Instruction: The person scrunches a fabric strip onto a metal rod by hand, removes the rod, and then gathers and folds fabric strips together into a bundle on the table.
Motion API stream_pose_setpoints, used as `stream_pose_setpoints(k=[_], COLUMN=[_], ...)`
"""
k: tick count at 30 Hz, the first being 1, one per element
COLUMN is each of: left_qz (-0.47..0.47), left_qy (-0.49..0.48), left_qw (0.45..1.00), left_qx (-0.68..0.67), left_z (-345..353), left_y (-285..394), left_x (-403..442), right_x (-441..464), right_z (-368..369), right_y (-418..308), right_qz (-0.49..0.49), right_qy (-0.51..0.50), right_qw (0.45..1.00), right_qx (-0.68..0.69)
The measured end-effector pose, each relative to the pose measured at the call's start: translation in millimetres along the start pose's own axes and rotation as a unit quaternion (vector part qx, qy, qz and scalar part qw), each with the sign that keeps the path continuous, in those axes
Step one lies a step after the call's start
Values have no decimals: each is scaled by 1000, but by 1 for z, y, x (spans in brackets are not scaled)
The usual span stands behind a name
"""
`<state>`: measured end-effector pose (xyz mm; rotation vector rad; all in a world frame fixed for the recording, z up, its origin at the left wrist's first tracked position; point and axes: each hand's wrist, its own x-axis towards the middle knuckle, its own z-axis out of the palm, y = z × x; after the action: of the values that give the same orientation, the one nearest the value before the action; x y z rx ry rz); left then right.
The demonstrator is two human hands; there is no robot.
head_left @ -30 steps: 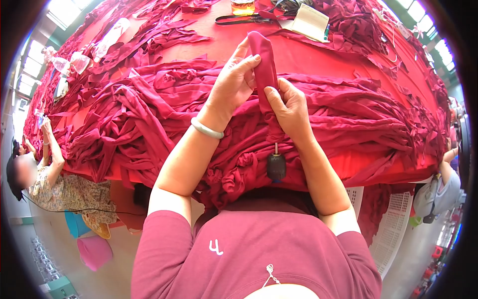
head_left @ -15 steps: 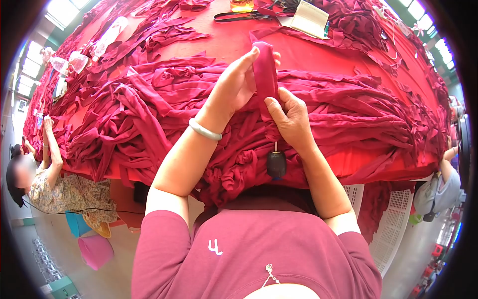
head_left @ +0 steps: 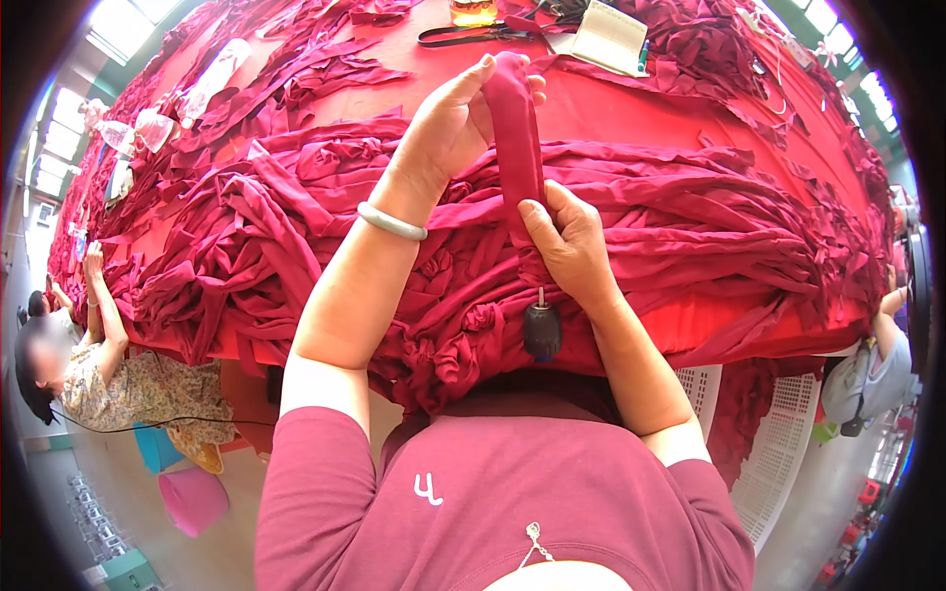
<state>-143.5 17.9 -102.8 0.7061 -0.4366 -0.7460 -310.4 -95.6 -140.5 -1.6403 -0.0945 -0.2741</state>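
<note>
A dark red fabric tube stands nearly upright between my hands. My left hand holds its top end, thumb at the front and fingers behind. Lower down, my right hand pinches the tube's right side between thumb and fingers. Below that grip the cloth is bunched on a thin metal shaft, whose black handle points down toward me. How far the shaft reaches inside the cloth is hidden. Behind and beneath lies a thick heap of dark red fabric strips across the red-covered table.
An open notebook, a black strap and a container of yellow liquid lie at the far side. One person works at the left, another at the right. White perforated crates stand below the table's edge.
My left hand has moved up and slightly left with the tube's top end, and a longer stretch of tube shows. My right hand and the black handle have shifted only slightly.
</note>
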Motion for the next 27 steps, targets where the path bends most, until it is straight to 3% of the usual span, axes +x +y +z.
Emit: stream_pose_setpoints(k=[6, 8, 12, 13, 16, 19, 20, 23, 27], left_qz=[9, 9, 16, 28, 26, 34, 40, 38, 32], left_qy=[-1, -7, -6, 7, 9, 11, 19, 21, 25], left_qw=[1000, 1000, 1000, 999, 1000, 999, 999, 999, 999], left_qx=[-2, -6, 12, 16, 1, 19, 29, 19, 15], left_z=[7, 9, 8, 9, 8, 8, 8, 7, 6], left_y=[2, 4, 3, 3, 2, 0, 1, 3, 0], left_x=[-5, -5, -5, -5, -5, -3, -3, -2, -3], right_x=[-3, -11, -15, -8, 23, 51, 56, 54, 37], right_z=[2, 0, -13, -15, -28, -22, -13, -1, 3], right_y=[-4, -15, -22, -10, -22, -20, -19, -4, -6], right_qz=[-20, -23, 52, -8, 23, 54, 24, -35, -15], right_qy=[25, 22, -49, -51, -37, -12, -6, -5, 13], right_qw=[999, 993, 989, 996, 990, 998, 995, 998, 999], right_qx=[-35, -114, -127, -75, -136, 43, 100, 50, 40])
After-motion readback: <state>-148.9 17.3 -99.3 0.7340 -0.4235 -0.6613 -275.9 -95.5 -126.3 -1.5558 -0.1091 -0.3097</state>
